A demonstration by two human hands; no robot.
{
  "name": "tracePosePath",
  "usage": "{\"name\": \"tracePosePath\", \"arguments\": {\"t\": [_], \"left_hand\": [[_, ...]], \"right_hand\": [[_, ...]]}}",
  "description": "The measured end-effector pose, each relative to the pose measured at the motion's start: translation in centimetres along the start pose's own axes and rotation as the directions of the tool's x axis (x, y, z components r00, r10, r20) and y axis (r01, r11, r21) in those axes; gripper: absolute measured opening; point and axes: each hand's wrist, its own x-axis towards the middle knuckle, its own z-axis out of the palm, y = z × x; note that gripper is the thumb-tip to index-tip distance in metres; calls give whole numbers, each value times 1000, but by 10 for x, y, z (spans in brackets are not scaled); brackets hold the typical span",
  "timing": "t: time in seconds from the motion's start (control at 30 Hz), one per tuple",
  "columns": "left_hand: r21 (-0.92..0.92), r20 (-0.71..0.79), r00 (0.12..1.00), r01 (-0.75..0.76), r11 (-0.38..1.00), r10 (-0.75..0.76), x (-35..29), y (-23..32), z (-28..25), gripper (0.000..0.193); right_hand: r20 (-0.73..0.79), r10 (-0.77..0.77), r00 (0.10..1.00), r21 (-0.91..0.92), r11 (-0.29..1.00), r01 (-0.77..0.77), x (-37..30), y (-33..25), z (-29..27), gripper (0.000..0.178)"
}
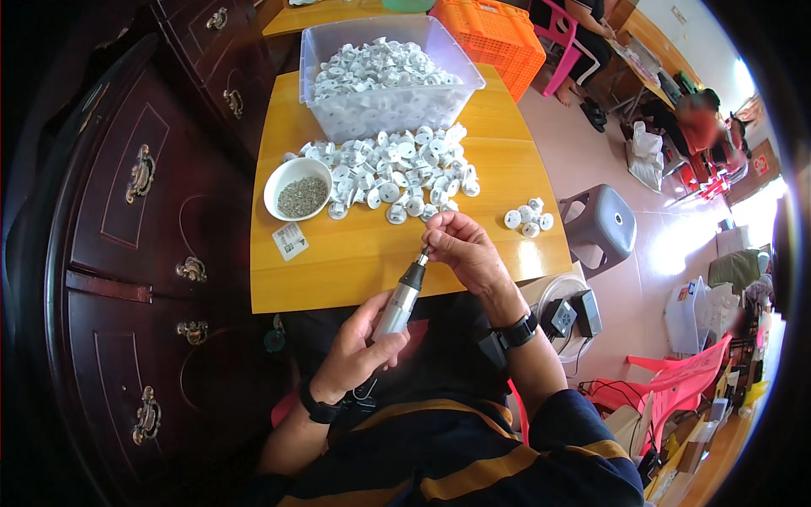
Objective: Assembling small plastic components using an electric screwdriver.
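Observation:
My left hand (361, 345) is wrapped round the silver barrel of an electric screwdriver (397, 310), whose black nose points up and away from me. At its tip, the thumb and fingers of my right hand (466, 252) are pinched together; what they hold is too small to make out. Beyond my hands, many small white plastic parts (397, 173) with round bases lie heaped on the yellow table (355, 269). A white bowl (273, 188) of tiny metal screws (302, 197) stands left of the heap. Several more white parts (530, 218) sit apart at the right.
A clear plastic bin (355, 121) full of white parts stands at the table's far side. A small printed card (291, 241) lies by the bowl. Dark cabinets (127, 228) line the left; a grey stool (601, 224) and orange crate (498, 38) stand right. Other people sit far right.

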Motion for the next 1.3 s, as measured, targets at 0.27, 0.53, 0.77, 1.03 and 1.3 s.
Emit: {"name": "tracePosePath", "arguments": {"t": [0.27,0.53,0.77,1.03,1.3], "left_hand": [[156,-77,996,-42,987,54,1,-3,5,72],[178,-63,997,-34,983,46,0,1,5,71],[91,-33,999,-34,995,37,0,-1,3,71],[128,-105,992,-55,990,69,1,-1,1,69],[162,-122,990,-49,986,70,1,-1,0,68]], "right_hand": [[-5,-46,999,20,999,46,0,-4,0,10],[0,-17,1000,-58,998,17,0,-3,-4,11],[-30,21,999,-67,997,-23,-4,-8,2,14],[-163,-317,934,-718,688,108,1,-14,-16,28],[26,-501,865,-989,112,94,3,-1,-7,26]]}}
